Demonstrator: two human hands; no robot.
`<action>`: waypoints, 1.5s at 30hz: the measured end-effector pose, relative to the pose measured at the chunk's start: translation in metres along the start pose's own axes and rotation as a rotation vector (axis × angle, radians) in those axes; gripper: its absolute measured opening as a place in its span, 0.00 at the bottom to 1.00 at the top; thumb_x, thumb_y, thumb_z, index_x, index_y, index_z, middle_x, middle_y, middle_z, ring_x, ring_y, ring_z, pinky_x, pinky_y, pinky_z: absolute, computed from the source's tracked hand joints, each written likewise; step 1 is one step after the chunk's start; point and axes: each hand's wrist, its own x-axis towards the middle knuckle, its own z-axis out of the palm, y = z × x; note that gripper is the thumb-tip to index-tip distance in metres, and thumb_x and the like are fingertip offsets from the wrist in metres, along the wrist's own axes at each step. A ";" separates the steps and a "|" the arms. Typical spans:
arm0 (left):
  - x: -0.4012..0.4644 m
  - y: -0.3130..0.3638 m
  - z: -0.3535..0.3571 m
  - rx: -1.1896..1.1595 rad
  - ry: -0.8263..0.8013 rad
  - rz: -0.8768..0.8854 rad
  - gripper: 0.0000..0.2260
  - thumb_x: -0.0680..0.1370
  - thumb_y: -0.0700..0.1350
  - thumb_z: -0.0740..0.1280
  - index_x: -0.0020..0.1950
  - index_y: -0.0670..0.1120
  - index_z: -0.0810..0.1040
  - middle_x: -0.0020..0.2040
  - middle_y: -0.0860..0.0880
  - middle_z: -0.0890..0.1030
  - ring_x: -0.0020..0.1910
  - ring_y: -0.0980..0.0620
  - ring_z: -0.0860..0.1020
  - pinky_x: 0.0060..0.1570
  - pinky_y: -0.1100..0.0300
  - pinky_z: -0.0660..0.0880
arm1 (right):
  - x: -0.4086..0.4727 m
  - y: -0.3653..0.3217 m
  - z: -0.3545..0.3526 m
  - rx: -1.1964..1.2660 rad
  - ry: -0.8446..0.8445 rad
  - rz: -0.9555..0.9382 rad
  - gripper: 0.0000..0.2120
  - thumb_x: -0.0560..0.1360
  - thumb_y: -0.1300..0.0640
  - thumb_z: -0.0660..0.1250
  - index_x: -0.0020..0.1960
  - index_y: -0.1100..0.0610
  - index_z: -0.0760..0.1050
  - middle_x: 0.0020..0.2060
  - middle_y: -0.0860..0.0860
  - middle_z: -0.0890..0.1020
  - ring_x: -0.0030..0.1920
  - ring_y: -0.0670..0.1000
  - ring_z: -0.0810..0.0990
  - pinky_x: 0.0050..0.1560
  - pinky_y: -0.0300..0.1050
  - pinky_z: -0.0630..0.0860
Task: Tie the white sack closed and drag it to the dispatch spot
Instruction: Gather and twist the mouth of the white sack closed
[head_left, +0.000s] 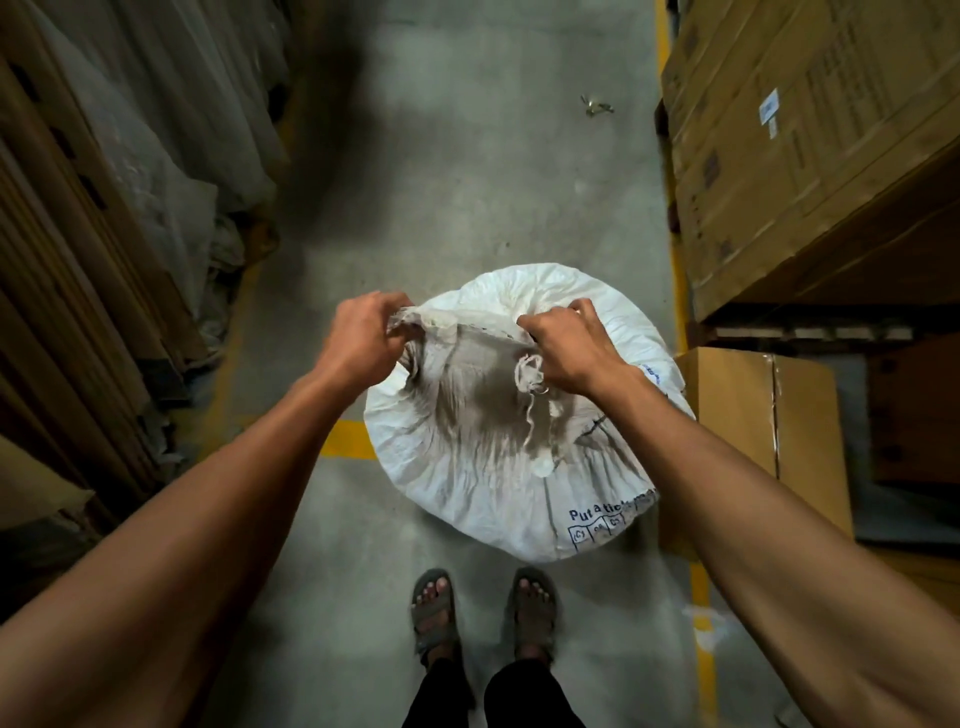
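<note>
A full white woven sack (483, 467) with blue print stands upright on the concrete aisle floor just in front of my feet. Its mouth is gathered flat at the top. My left hand (358, 338) grips the left end of the sack's mouth, fingers curled round the bunched fabric. My right hand (563, 348) grips the right end of the mouth. A pale frayed cord (530, 395) hangs in loops from under my right hand down the sack's front.
Stacked cardboard and wrapped goods (104, 218) line the left. Large cartons on a rack (810, 156) and a box (763, 415) crowd the right, touching the sack. Yellow floor lines (675, 260) edge the aisle. A small scrap (597, 106) lies ahead on the floor.
</note>
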 end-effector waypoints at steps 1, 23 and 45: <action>-0.001 0.000 0.000 -0.018 0.002 -0.016 0.03 0.78 0.42 0.76 0.47 0.45 0.84 0.41 0.45 0.82 0.44 0.40 0.80 0.41 0.58 0.62 | 0.000 0.001 -0.001 0.061 -0.005 -0.002 0.08 0.76 0.57 0.71 0.45 0.50 0.71 0.43 0.56 0.85 0.50 0.62 0.82 0.48 0.51 0.68; -0.036 0.001 0.020 -0.152 -0.143 0.095 0.18 0.77 0.38 0.74 0.61 0.59 0.84 0.46 0.51 0.75 0.48 0.45 0.77 0.48 0.50 0.75 | -0.006 -0.004 0.007 0.471 0.116 -0.050 0.29 0.72 0.74 0.67 0.65 0.52 0.86 0.52 0.54 0.87 0.50 0.54 0.85 0.47 0.42 0.74; -0.015 0.045 0.044 -0.227 -0.070 0.140 0.31 0.75 0.37 0.76 0.76 0.53 0.73 0.62 0.46 0.83 0.56 0.44 0.81 0.57 0.55 0.75 | -0.056 0.003 -0.001 0.918 -0.019 0.164 0.50 0.66 0.42 0.85 0.76 0.46 0.56 0.68 0.54 0.77 0.64 0.52 0.80 0.66 0.50 0.77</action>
